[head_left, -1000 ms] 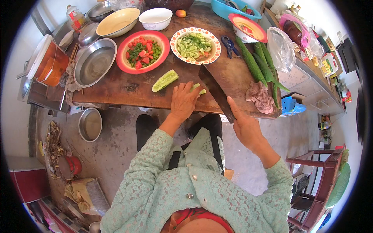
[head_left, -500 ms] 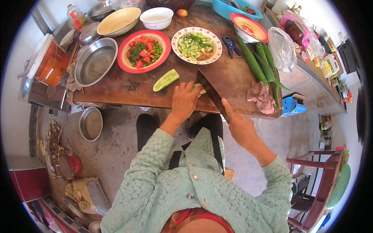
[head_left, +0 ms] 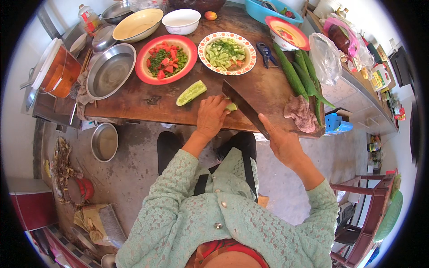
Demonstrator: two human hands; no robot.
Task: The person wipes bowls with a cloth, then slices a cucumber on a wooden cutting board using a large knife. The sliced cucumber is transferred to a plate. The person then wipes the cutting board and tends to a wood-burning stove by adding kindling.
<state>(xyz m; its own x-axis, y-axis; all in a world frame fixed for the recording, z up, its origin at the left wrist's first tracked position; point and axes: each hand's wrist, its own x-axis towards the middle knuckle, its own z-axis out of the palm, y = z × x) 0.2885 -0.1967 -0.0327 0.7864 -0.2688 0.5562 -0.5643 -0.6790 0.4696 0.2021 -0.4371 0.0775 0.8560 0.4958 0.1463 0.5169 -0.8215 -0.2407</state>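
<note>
My right hand (head_left: 282, 139) grips a dark, broad-bladed kitchen knife (head_left: 245, 107), its blade slanting up to the left over the wooden table. Beside the blade, my left hand (head_left: 212, 115) presses a piece of cucumber (head_left: 231, 106) down with bent fingers, which partly cover it. Just left of that hand lies a halved cucumber (head_left: 191, 93), pale cut face up. Beyond the hands stands a patterned bowl (head_left: 202, 59) of sliced cucumber with chopped greens. A red-rimmed plate (head_left: 143, 71) of red chunks and green pieces sits to its left.
Whole cucumbers (head_left: 291, 73) lie at the right, with a crumpled cloth (head_left: 300, 115) at the table edge and a blue peeler-like tool (head_left: 267, 54) nearby. Metal basin (head_left: 95, 80), cream basin (head_left: 123, 32) and white bowl (head_left: 181, 21) stand at the left and back. A clear plastic bag (head_left: 325, 58) hangs at right.
The knife and my right hand have shifted slightly, the blade tip moving a little left. My left hand still holds the cucumber piece, less of which now shows.
</note>
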